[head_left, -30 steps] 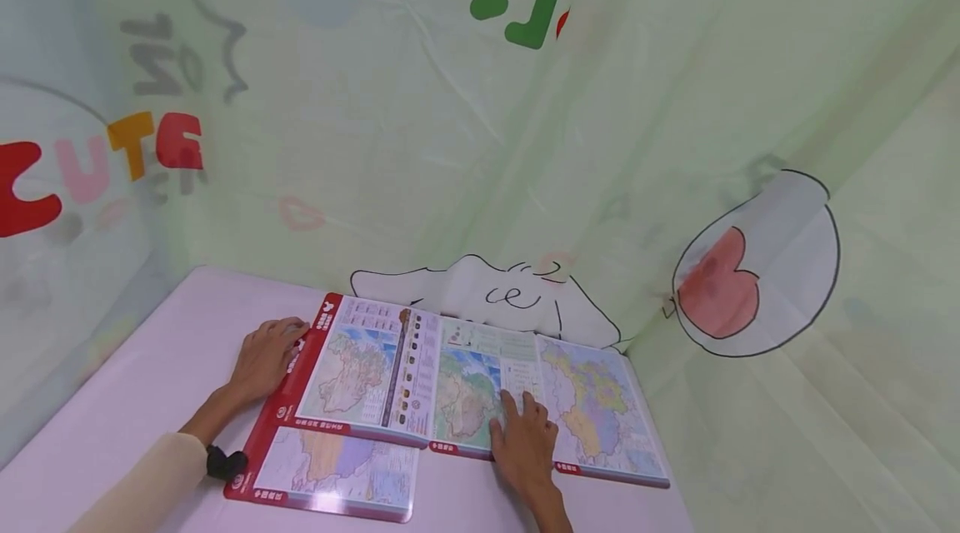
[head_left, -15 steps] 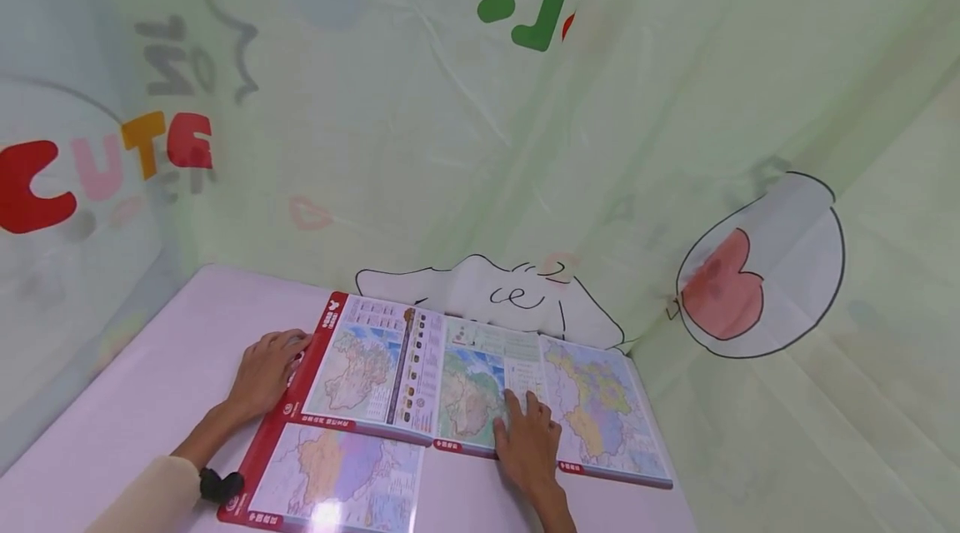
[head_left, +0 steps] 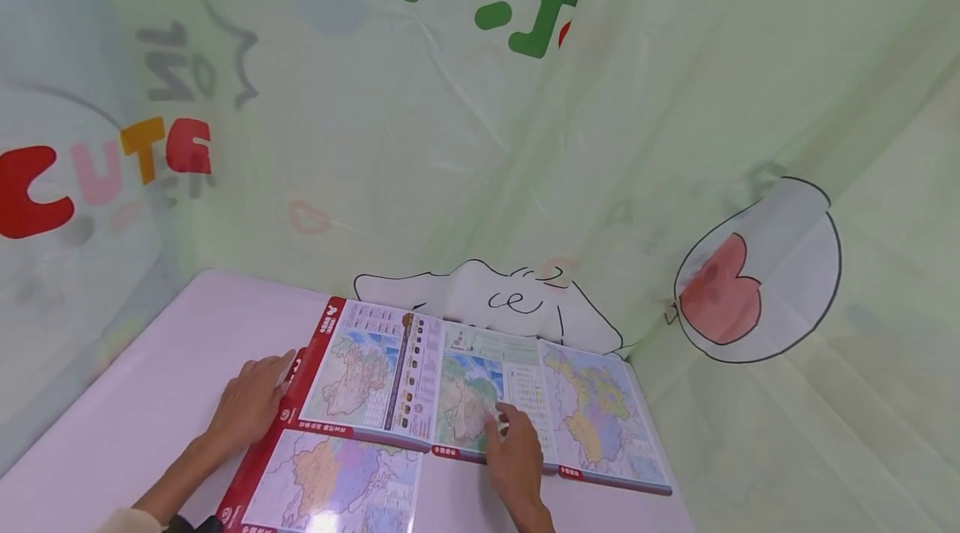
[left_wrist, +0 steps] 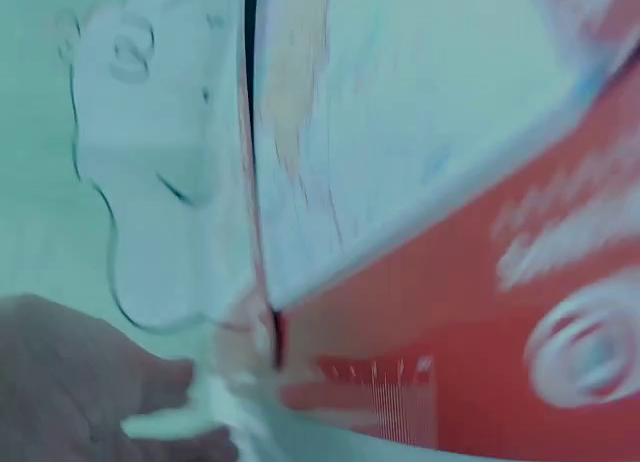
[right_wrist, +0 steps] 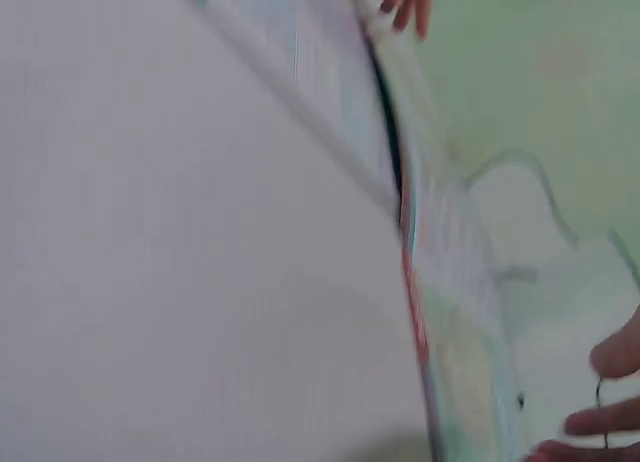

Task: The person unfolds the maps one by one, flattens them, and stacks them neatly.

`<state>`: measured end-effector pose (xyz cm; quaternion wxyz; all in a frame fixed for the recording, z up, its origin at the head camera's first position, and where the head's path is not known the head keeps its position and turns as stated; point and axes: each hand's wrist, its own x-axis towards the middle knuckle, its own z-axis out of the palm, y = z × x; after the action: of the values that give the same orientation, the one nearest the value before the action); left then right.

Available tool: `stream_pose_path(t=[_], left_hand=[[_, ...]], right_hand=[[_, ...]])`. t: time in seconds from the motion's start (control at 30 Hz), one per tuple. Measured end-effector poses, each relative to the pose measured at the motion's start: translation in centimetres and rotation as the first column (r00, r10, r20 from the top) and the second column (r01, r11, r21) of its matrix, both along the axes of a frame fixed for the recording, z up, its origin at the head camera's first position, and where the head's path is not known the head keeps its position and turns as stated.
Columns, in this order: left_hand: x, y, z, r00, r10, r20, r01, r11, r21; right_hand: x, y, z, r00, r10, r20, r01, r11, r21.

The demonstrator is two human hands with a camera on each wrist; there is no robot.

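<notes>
Red-bordered printed maps lie on the table. An upper row of map panels [head_left: 471,379] extends to the right. A second map [head_left: 330,475], partly under the row, shows in front at the left. My left hand [head_left: 247,404] pinches the red left edge of this lower map near its far corner; its thumb is mostly hidden in the head view. In the left wrist view, blurred fingers [left_wrist: 160,392] meet the map's corner. My right hand [head_left: 516,462] is over the front edge of the middle panel, fingers bent, thumb apart, with nothing clearly in them.
The pinkish-white table [head_left: 180,341] runs around the maps. A pale green curtain [head_left: 450,141] with printed letters and cartoon drawings hangs close behind the table and at both sides.
My left hand has moved toward me, and the lower map has slid the same way. My right hand has drawn back slightly, its fingers bending more.
</notes>
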<state>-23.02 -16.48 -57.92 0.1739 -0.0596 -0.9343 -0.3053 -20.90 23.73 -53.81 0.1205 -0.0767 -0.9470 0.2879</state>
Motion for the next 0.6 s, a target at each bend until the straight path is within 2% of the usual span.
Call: stream_pose_path(t=[0.03, 0.1, 0.2, 0.27, 0.37, 0.5, 0.6], left_hand=[[1.0, 0.3, 0.9, 0.998, 0.015, 0.056, -0.015, 1.000, 0.004], [2.5, 0.7, 1.9, 0.987, 0.039, 0.155, -0.036, 0.999, -0.021], [4.2, 1.2, 2.6, 0.955, 0.068, 0.289, -0.056, 0.997, -0.051], [4.8, 1.6, 2.8, 0.931, 0.076, 0.357, -0.058, 0.996, -0.061], [5.4, 2.3, 3.1, 0.905, 0.079, 0.418, -0.068, 0.997, -0.039], [5.7, 2.9, 3.5, 0.890, 0.068, 0.450, -0.090, 0.996, 0.027], [5.7, 2.9, 3.4, 0.879, 0.066, 0.472, -0.115, 0.991, 0.076]], right_hand=[[0.7, -0.8, 0.6, 0.999, 0.015, 0.034, -0.013, 0.998, -0.059], [1.9, -2.2, 1.3, 0.991, 0.070, 0.114, -0.051, 0.985, -0.165], [3.5, -4.0, 1.3, 0.967, 0.168, 0.190, -0.113, 0.957, -0.267], [4.3, -5.0, 0.8, 0.958, 0.193, 0.210, -0.119, 0.939, -0.324], [5.0, -6.2, 0.1, 0.957, 0.195, 0.216, -0.096, 0.912, -0.399], [5.5, -7.1, -0.2, 0.957, 0.182, 0.226, -0.059, 0.885, -0.463], [5.6, -7.3, 0.1, 0.943, 0.206, 0.262, -0.046, 0.860, -0.508]])
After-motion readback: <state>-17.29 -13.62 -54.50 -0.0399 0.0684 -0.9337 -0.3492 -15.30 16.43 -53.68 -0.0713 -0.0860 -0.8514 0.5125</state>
